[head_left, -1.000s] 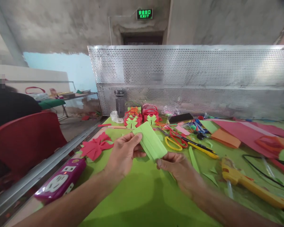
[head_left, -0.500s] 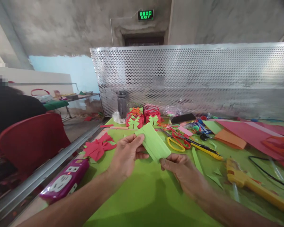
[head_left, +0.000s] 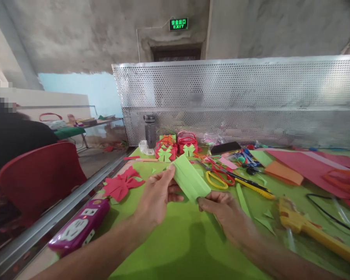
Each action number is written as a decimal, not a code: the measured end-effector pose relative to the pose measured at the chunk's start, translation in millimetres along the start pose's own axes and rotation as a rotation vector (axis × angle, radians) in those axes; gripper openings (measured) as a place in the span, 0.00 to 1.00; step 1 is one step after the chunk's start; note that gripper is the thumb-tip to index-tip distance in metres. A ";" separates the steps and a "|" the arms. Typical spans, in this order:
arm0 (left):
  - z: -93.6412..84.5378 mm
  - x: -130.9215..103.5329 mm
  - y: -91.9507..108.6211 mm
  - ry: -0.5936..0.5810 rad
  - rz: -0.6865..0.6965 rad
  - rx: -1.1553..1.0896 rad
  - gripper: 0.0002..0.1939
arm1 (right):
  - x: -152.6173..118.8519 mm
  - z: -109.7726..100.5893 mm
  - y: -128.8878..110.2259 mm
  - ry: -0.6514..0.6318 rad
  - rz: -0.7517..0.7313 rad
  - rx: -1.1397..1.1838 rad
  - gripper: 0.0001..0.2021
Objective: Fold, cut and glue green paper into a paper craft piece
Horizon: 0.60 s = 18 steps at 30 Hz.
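A folded strip of light green paper (head_left: 191, 178), with crease lines along its length, is held tilted above the green tabletop (head_left: 163, 249). My left hand (head_left: 157, 190) pinches its upper left edge between thumb and fingers; the fingertips behind are partly hidden. At the lower right end, my right hand (head_left: 221, 206) grips the corner between thumb and forefinger. Beyond the paper stand small red baskets (head_left: 187, 143) with light green bows. Yellow-and-red-handled scissors (head_left: 217, 179) and a yellow utility knife (head_left: 255, 187) lie just past my right hand.
Red felt-like cutouts (head_left: 122, 184) and a purple power strip (head_left: 80, 225) lie on the left. A yellow glue gun (head_left: 309, 227) and its black cord are at right. A dark bottle (head_left: 150, 131) stands before a perforated metal screen (head_left: 236, 97). A person sits beyond a red chair (head_left: 43, 175).
My left thumb has slid slightly left and down to the paper's edge, baring more of its upper left end. My right hand keeps its grip. The view has tipped up slightly.
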<state>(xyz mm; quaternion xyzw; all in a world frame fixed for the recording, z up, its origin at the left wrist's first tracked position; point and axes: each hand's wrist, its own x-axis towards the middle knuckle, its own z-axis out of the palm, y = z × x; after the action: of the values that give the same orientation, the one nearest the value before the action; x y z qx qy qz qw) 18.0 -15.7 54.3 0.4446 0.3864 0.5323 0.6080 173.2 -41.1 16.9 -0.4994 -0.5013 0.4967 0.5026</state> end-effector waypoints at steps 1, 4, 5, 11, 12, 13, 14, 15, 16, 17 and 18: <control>0.7 -1.2 -2.0 0.002 0.002 0.048 0.16 | 0.3 -0.2 -0.2 0.000 -0.002 -0.001 0.11; 3.4 -5.6 -10.4 -0.006 -0.011 0.258 0.14 | 1.1 -1.1 -0.6 0.004 -0.014 -0.015 0.10; 4.3 -6.9 -13.4 -0.019 -0.022 0.320 0.14 | 1.3 -1.4 -0.5 0.006 -0.022 -0.022 0.10; 6.7 -8.6 -21.5 -0.138 -0.063 0.419 0.17 | 2.6 -4.6 -0.9 -0.056 -0.067 -0.096 0.12; 6.5 -8.1 -21.5 -0.148 -0.061 0.427 0.18 | 3.1 -5.4 -1.5 -0.065 -0.070 -0.121 0.12; 6.2 -7.7 -21.6 -0.155 -0.058 0.432 0.19 | 3.7 -6.5 -2.2 -0.070 -0.068 -0.150 0.12; 5.9 -7.2 -21.9 -0.158 -0.057 0.432 0.20 | 4.5 -7.6 -3.0 -0.075 -0.066 -0.178 0.12; 5.5 -6.8 -22.6 -0.160 -0.058 0.428 0.21 | 5.5 -8.8 -4.0 -0.082 -0.067 -0.202 0.11; 4.9 -6.4 -23.6 -0.150 -0.056 0.422 0.21 | 6.6 -10.2 -5.2 -0.091 -0.073 -0.223 0.12; 4.2 -6.0 -24.9 -0.135 -0.051 0.416 0.21 | 7.8 -11.6 -6.5 -0.092 -0.085 -0.238 0.11; 3.2 -5.6 -26.3 -0.116 -0.045 0.412 0.21 | 9.1 -13.1 -7.8 -0.097 -0.106 -0.254 0.11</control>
<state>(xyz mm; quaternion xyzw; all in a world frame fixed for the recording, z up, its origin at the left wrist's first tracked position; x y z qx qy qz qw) 28.3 -22.7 30.2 0.5808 0.4611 0.4019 0.5371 186.4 -32.0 24.8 -0.5074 -0.6095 0.4254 0.4360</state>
